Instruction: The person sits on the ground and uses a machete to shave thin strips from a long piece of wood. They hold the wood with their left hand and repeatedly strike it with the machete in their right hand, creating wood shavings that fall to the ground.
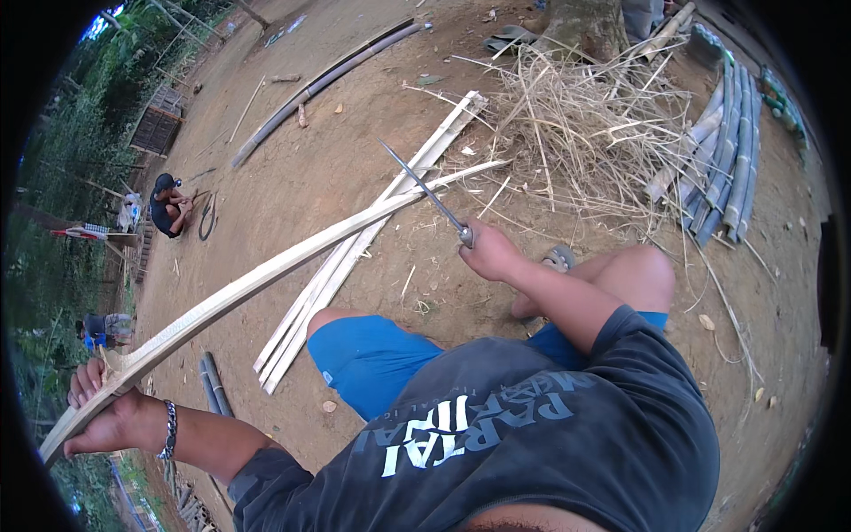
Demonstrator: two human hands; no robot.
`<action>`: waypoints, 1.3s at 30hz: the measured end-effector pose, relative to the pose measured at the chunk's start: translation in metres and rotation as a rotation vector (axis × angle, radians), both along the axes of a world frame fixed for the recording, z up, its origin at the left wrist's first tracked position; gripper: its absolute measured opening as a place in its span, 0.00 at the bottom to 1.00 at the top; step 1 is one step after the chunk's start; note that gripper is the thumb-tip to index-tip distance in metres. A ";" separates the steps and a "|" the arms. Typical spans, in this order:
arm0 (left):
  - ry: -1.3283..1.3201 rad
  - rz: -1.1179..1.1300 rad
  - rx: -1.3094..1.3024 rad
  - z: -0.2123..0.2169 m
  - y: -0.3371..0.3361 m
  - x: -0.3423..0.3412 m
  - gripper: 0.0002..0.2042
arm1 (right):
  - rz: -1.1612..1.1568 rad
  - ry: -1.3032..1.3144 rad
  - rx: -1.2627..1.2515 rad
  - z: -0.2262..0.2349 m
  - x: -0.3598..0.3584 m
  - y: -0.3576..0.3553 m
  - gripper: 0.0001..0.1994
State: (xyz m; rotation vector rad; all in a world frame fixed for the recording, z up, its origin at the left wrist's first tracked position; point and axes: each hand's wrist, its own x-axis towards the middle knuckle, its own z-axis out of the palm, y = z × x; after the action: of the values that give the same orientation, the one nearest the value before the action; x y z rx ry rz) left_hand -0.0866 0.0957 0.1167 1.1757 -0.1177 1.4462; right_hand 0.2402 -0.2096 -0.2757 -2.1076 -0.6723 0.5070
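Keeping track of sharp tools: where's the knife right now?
In the head view, the knife is just above the middle, gripped in the right hand. It points up-left, crossing in view the pale strip held in the left hand.

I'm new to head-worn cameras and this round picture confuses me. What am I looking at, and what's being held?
There is no machine here, just a person's two bare hands. The single picture comes from a wide fisheye camera on that person's head, looking down, so straight things bend toward the rim. The left hand grips one end of a long pale strip; the right hand holds a long-bladed knife. On the bare dirt ground lie more pale strips, a heap of thin shavings and, at the right, a stack of greyish poles.
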 end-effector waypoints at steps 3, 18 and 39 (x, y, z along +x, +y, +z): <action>0.122 0.213 0.198 0.041 0.030 0.009 0.41 | 0.019 0.030 0.068 0.001 -0.005 0.013 0.22; -0.094 -0.427 0.112 -0.124 -0.010 0.131 0.47 | 0.146 0.031 0.125 0.046 -0.026 0.013 0.17; -0.079 -0.415 0.210 -0.124 -0.104 0.130 0.37 | 0.022 0.112 0.081 -0.019 -0.025 -0.018 0.11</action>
State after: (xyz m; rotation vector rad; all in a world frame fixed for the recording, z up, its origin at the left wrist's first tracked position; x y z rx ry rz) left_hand 0.0432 -0.0080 -0.0075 1.1788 -0.5473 1.1295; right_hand 0.2151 -0.2272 -0.2950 -1.9828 -0.6420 0.5961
